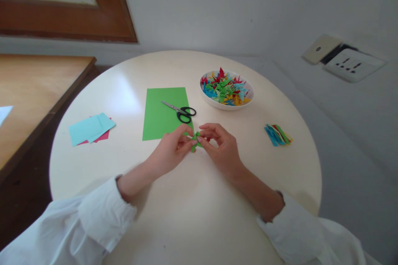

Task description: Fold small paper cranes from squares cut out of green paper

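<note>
A small folded green paper piece [195, 137] is pinched between my two hands, just in front of the green sheet. My left hand [174, 147] grips its left side with thumb and fingers. On the other side my right hand [222, 149] holds it between thumb and fingertips. Fingers cover part of the piece, so its full shape cannot be made out. Just beyond the hands, scissors [179, 111] with black handles lie closed across the green paper sheet [161, 112].
A white bowl [224, 107] full of colourful folded paper cranes stands at the back right. Light-blue and pink paper squares [90, 128] lie at the left. Several folded paper strips [277, 135] are piled at the right. All rest on a round white table [186, 215].
</note>
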The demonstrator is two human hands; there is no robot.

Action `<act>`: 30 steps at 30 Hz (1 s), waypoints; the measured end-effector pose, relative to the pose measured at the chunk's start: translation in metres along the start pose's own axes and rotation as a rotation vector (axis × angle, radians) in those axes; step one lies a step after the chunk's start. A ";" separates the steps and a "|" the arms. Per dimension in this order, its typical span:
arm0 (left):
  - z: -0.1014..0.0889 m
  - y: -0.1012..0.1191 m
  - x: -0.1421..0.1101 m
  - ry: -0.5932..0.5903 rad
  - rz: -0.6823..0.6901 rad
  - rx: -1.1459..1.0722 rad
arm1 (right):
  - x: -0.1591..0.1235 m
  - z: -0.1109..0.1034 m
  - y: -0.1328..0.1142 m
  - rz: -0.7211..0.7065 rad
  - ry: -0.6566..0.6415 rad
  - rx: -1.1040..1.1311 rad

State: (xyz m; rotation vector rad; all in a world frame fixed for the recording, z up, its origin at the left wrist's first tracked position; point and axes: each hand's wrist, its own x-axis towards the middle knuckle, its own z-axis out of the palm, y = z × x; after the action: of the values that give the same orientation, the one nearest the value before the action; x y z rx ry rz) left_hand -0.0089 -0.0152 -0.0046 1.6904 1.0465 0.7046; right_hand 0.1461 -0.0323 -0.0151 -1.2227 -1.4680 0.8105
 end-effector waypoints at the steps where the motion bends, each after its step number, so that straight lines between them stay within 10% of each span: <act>1: 0.000 0.000 0.000 -0.001 -0.003 -0.003 | 0.000 0.000 0.000 -0.009 -0.001 -0.004; 30: 0.000 -0.003 0.001 0.001 0.009 -0.094 | -0.002 0.001 0.001 -0.045 -0.011 0.035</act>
State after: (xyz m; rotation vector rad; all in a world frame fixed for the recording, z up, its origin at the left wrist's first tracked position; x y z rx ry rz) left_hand -0.0096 -0.0139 -0.0077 1.6146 0.9918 0.7488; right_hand 0.1455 -0.0340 -0.0172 -1.1568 -1.4793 0.8103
